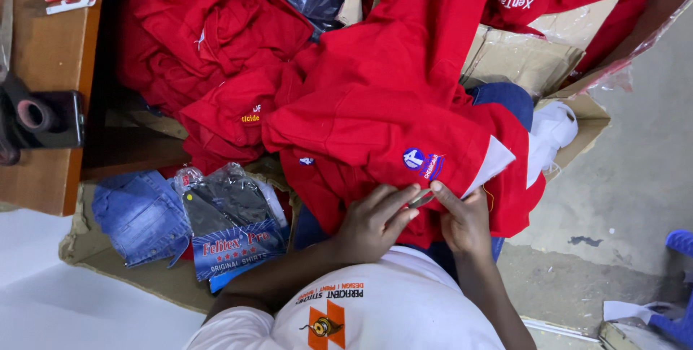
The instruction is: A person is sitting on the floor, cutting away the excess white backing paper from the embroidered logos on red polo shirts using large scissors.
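Note:
A red shirt (390,122) with a round blue and white chest badge lies across my lap. My left hand (372,220) rests on its lower edge, fingers spread over the cloth. My right hand (462,220) pinches the same edge just to the right. Between the two hands a small metal tool (421,198) shows, thin like thread snips; which hand grips it I cannot tell. A white piece of fabric (494,162) sticks out from the shirt's right side.
More red shirts (209,39) are heaped at the back left and in a torn cardboard box (534,61) at the back right. A bagged dark shirt (231,223) and folded denim (137,213) lie at my left. A wooden table (43,46) stands far left.

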